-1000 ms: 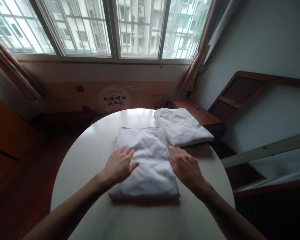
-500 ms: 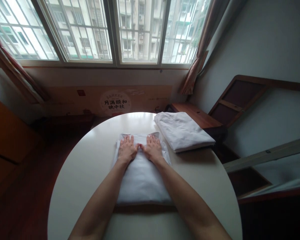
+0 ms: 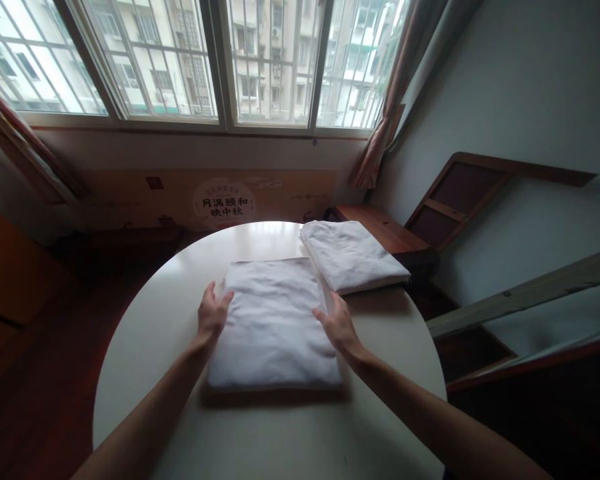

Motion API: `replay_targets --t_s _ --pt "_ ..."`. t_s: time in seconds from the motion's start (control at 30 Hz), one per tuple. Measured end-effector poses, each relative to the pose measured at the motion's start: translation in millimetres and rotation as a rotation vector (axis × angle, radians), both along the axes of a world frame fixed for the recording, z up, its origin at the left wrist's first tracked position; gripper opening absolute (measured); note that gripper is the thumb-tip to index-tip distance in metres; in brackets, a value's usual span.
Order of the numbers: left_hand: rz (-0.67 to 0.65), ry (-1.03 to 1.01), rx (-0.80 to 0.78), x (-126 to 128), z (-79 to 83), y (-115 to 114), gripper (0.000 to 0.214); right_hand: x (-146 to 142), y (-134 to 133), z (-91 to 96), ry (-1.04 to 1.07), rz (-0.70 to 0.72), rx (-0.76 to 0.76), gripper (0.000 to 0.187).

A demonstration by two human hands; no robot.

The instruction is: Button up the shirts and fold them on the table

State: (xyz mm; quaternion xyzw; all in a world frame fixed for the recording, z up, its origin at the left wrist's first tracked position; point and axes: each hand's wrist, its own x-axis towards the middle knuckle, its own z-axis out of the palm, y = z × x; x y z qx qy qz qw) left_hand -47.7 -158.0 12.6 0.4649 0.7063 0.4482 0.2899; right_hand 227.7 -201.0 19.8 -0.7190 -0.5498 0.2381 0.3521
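A folded white cloth (image 3: pixel 277 327) lies flat before me, roughly rectangular, with soft wrinkles over its top. At its left edge is my left hand (image 3: pixel 213 317), thumb toward the cloth and fingers apart. My right hand (image 3: pixel 339 325) is at the opposite edge, its thumb over the border and its fingers spread away from the thumb. Both hands look open, and neither closes on the fabric; whether the fingertips touch it is hard to tell. Beyond my right hand rests a second folded white cloth (image 3: pixel 355 257), stacked in layers.
Both cloths are on a round white table (image 3: pixel 145 373). Behind it stand a low wooden cabinet (image 3: pixel 380 227) and a wall with a printed banner (image 3: pixel 275 200) under barred windows. A wooden rail (image 3: pixel 530 287) runs along the right side.
My hands have come off the top of the near cloth and moved apart to its left and right edges. Its top now shows fully. The view has shifted slightly.
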Motion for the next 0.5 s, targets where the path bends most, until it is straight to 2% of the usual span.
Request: replay_targets --t_s 0.1,0.2,0.27,0.33,0.43,0.5 --pt "-0.015 -0.491 -0.135 -10 15.5 -52 0.074 11 -46 15.5 0.421 -0.069 -0.211 0.07" --pt "-0.129 -0.754 -0.392 -17 32.8 -85 0.064 9 -72 30.2 0.737 0.052 -0.368 0.051" --pt "-0.257 -0.839 -0.55 -17 39.5 -96 0.054 4 -76 36.4 0.857 0.14 -0.429 0.044" --pt "-0.354 -0.87 -0.633 -14 41.1 -104 0.051 1 -74 40.5 0.88 0.178 -0.462 0.044" --pt "-0.403 -0.843 -0.643 -9 42.1 -112 0.053 2 -66 49.9 0.837 0.23 -0.512 0.045" --pt "-0.393 -0.826 -0.598 -7 50.8 -111 0.054 7 -56 63.1 0.814 0.283 -0.542 0.039"
